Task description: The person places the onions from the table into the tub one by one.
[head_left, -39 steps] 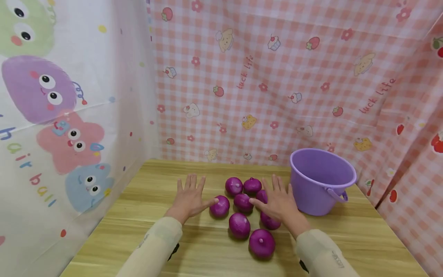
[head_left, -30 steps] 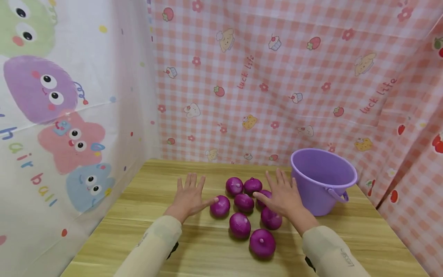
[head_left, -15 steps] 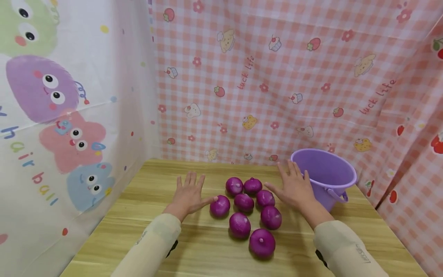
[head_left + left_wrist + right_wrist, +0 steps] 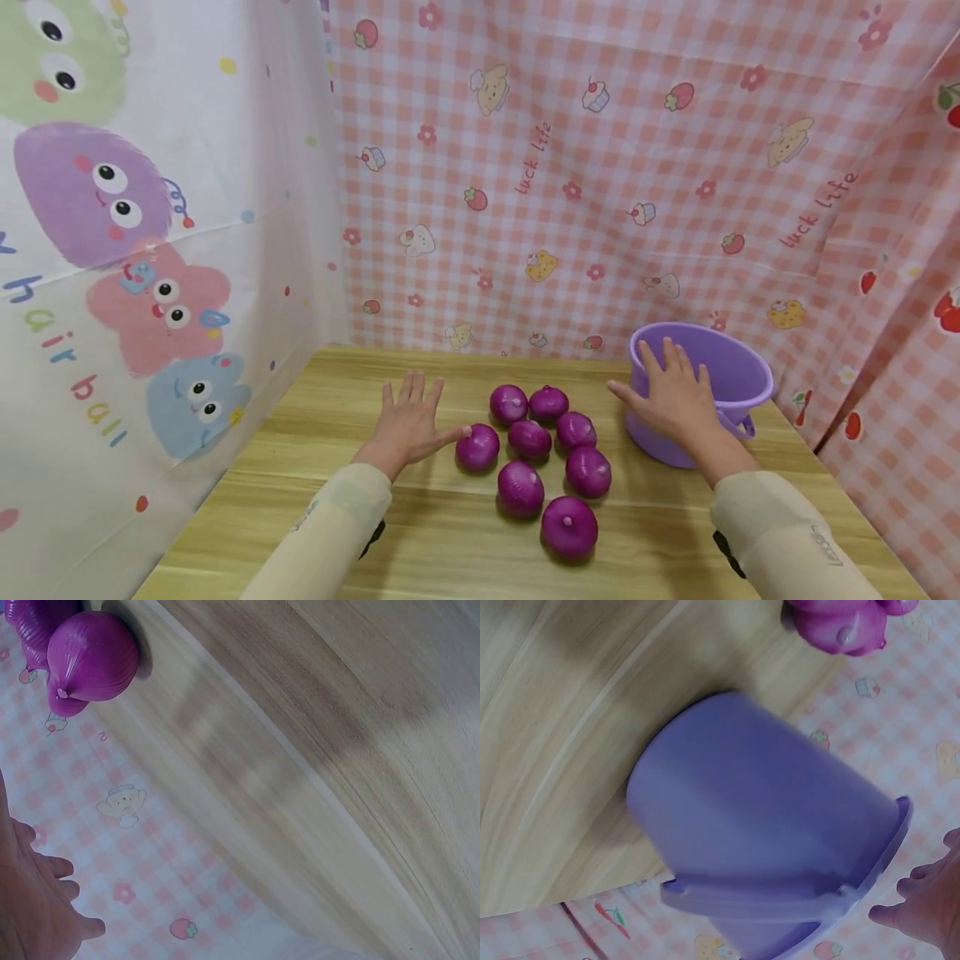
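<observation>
Several shiny purple onions (image 4: 529, 440) lie in a loose cluster mid-table, with one nearest onion (image 4: 570, 528) at the front. My left hand (image 4: 407, 427) is spread flat with nothing in it, left of the cluster; its thumb overlaps the leftmost onion (image 4: 480, 448) in the head view. In the left wrist view an onion (image 4: 94, 656) shows at the upper left, well away from the fingers. A purple bucket (image 4: 697, 367) with its handle hanging down stands right of the onions. My right hand (image 4: 675, 400), fingers spread, hovers before the bucket and partly hides it; it holds nothing.
The wood-grain table (image 4: 360, 542) ends at a pink checked curtain (image 4: 570, 208) behind. A white curtain (image 4: 187, 167) with cartoon figures hangs on the left, and more checked cloth (image 4: 900, 333) closes the right side.
My right hand has moved right, from over the onions to in front of the bucket, uncovering the onions there. The left hand stays nearly still. The onions and the bucket keep their places.
</observation>
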### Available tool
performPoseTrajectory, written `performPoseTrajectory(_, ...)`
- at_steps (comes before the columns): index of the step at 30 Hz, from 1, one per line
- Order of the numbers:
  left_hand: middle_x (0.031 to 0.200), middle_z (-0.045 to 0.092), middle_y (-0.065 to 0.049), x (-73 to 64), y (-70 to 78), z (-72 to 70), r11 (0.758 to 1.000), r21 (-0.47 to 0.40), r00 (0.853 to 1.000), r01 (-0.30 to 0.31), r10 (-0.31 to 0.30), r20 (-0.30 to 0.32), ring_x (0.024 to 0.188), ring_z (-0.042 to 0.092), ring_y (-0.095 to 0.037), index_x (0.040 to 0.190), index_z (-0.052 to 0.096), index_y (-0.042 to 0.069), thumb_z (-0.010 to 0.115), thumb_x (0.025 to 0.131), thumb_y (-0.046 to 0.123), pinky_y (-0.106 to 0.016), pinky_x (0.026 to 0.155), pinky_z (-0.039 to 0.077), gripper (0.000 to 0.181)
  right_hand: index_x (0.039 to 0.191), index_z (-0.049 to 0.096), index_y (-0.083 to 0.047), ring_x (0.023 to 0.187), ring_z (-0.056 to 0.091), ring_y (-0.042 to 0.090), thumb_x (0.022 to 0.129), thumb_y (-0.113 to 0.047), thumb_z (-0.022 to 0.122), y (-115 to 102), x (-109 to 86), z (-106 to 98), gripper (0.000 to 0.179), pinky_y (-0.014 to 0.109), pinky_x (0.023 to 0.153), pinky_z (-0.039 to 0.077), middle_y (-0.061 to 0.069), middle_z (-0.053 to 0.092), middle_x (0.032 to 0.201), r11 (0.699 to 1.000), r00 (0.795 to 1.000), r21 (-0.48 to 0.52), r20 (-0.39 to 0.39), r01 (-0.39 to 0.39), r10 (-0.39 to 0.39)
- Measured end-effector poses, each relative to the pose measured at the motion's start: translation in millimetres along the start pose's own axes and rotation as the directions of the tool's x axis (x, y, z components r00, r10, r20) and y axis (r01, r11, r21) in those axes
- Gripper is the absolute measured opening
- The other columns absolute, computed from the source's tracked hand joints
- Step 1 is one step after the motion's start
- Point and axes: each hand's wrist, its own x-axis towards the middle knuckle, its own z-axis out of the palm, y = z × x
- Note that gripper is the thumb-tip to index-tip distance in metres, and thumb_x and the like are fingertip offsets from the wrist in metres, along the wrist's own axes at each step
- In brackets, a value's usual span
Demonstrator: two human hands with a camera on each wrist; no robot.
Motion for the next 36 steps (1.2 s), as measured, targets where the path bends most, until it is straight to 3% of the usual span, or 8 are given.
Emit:
performPoseTrajectory(21, 0.160, 0.018, -0.026, -0.8, 0.9, 1.6, 1.000, -0.029, 1.000, -0.008, 0.008, 0.008, 0.149, 0.010, -0.041, 0.157, 0.025, 0.008, 0.044, 0.089, 0.076, -0.065, 0.116, 0.004, 0.099, 0.153, 0.015, 0.010, 0.138, 0.011, 0.061, 0.093, -0.073, 0.037, 55.3, -7.3, -16.3, 0.105, 0.077, 0.105, 0.008, 0.044, 0.010, 0.151, 0.994, 0.995, 0.048, -0.010, -0.100, 0.100)
performPoseTrajectory(25, 0.159, 0.019, -0.027, -0.1, 1.2, 3.4, 0.999, -0.043, 1.000, -0.011, 0.012, 0.007, 0.148, 0.011, -0.042, 0.157, 0.025, 0.007, 0.046, 0.089, 0.075, -0.065, 0.116, 0.003, 0.099, 0.151, 0.012, 0.014, 0.136, 0.011, 0.063, 0.093, -0.074, 0.037, 70.4, -9.2, -18.1, 0.109, 0.078, 0.104, 0.007, 0.047, 0.010, 0.149, 0.990, 0.991, 0.055, 0.005, -0.131, 0.131)
performPoseTrajectory(36, 0.158, 0.023, -0.026, 0.7, 2.2, 9.0, 0.998, -0.052, 1.000, -0.021, 0.022, 0.014, 0.147, 0.017, -0.041, 0.157, 0.026, 0.006, 0.045, 0.089, 0.076, -0.065, 0.116, 0.005, 0.099, 0.149, 0.001, 0.018, 0.129, 0.012, 0.070, 0.089, -0.078, 0.040, 99.2, -17.4, -25.7, 0.119, 0.081, 0.097, 0.020, 0.051, 0.004, 0.146, 0.970, 0.975, 0.106, 0.071, -0.218, 0.211)
